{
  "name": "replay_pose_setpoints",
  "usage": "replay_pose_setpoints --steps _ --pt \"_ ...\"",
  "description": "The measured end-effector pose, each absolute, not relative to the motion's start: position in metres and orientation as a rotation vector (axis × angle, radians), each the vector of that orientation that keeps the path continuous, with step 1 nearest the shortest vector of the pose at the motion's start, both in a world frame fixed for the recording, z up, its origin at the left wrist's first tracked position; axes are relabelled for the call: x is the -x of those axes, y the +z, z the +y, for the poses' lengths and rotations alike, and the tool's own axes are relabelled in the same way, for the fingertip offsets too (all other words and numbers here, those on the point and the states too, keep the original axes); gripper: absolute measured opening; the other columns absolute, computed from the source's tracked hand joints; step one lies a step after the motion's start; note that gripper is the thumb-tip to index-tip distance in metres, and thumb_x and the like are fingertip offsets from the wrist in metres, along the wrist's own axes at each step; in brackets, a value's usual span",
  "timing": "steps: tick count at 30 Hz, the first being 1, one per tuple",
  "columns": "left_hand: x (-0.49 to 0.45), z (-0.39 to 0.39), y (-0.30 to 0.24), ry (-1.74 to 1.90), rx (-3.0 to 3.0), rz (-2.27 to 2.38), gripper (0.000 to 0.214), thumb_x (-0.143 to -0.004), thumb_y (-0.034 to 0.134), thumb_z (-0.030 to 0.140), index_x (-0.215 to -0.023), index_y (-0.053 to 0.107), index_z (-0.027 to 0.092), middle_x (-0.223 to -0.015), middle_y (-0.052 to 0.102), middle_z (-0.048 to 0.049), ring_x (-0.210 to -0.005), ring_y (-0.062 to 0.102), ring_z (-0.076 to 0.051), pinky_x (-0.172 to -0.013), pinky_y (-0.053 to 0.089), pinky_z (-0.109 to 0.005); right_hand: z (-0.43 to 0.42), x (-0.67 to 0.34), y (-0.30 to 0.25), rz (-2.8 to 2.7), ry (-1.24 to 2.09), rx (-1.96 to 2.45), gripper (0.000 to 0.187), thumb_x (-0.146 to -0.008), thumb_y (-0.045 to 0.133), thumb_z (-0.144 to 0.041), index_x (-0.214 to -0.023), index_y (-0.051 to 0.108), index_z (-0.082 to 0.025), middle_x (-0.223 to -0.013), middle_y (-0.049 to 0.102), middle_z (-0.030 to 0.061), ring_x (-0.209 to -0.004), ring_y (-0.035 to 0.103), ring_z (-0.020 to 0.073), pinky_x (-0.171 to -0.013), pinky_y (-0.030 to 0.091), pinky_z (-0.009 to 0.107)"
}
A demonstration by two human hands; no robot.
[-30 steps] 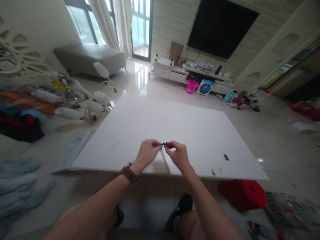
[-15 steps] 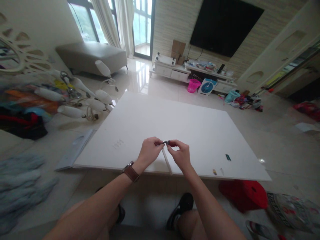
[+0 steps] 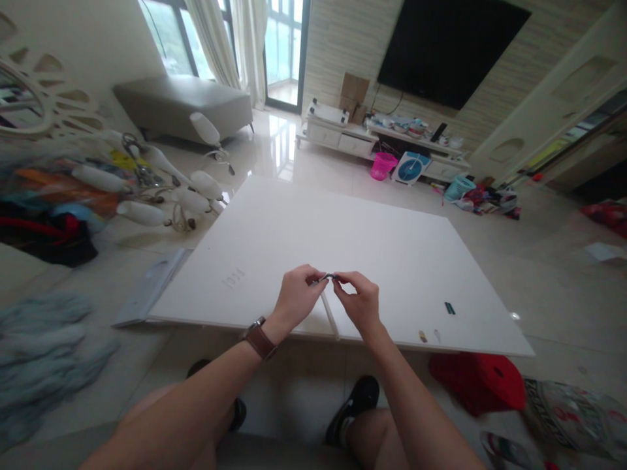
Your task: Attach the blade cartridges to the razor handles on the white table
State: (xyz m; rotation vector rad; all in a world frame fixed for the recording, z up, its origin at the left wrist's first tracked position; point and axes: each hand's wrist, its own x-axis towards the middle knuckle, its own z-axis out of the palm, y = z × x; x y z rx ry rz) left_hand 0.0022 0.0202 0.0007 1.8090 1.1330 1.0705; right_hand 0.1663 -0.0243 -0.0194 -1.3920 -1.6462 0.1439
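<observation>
Dark-grey piece, both hands pinching it

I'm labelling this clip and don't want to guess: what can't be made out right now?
All in the head view:
- Small dark piece: too small to identify, its ends covered by fingertips of the left hand and right hand.
- Pale pieces on the white board: too small and faint.
- Grey cloth: cut off by the left edge.
- Printed bag: lettering blurred.
</observation>
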Motion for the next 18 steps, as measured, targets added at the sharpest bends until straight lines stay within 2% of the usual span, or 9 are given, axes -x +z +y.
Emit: replay_pose_setpoints --steps 4,8,11,14,18 --pt "-0.004 0.012 0.003 1.250 -1.846 1.026 0.006 -0.083 0.069 0.018 -0.081 0.075 0.019 -0.072 0.065 -0.0008 -0.066 0.059 -0.012 -0.064 0.047 -0.024 -0.029 -0.163 -0.014 -1.542 0.184 1.313 0.019 -0.086 0.065 -0.020 -0.101 0.074 -0.027 -0.097 0.076 0.0058 -0.090 0.070 0.0220 -0.085 0.056 0.039" --pt "-0.003 0.005 0.006 1.438 -1.868 0.862 0.006 -0.084 0.070 0.018 -0.088 0.075 0.019 -0.074 0.062 -0.0006 -0.062 0.057 -0.009 -0.056 0.046 -0.020 -0.030 -0.157 -0.010 -1.270 0.462 1.217 0.025 -0.081 0.073 -0.021 -0.106 0.073 -0.027 -0.105 0.075 0.0060 -0.096 0.070 0.0216 -0.091 0.056 0.039" --pt "-0.002 0.005 0.006 1.512 -1.865 0.793 0.008 -0.083 0.071 0.016 -0.090 0.075 0.019 -0.074 0.062 -0.0006 -0.063 0.058 -0.008 -0.054 0.047 -0.018 -0.029 -0.156 -0.007 -1.025 0.813 1.138 0.026 -0.075 0.079 -0.026 -0.100 0.072 -0.024 -0.090 0.075 0.0035 -0.081 0.070 0.0181 -0.079 0.057 0.034" --pt "-0.001 0.006 0.004 1.497 -1.875 0.754 0.010 -0.083 0.072 0.016 -0.091 0.076 0.020 -0.074 0.062 -0.0007 -0.062 0.058 -0.008 -0.053 0.048 -0.017 -0.028 -0.158 -0.002 -0.808 1.179 1.037 0.022 -0.078 0.076 -0.040 -0.087 0.073 -0.020 -0.074 0.070 0.0019 -0.063 0.064 0.0140 -0.062 0.054 0.027" --pt "-0.001 0.007 0.003 1.483 -1.926 0.712 0.013 -0.083 0.071 0.014 -0.092 0.077 0.020 -0.074 0.063 -0.0008 -0.061 0.057 -0.007 -0.053 0.048 -0.018 -0.030 -0.162 0.004 -0.736 1.345 1.003 0.023 -0.077 0.078 -0.042 -0.080 0.074 -0.019 -0.076 0.070 0.0025 -0.061 0.059 0.0114 -0.061 0.053 0.024"
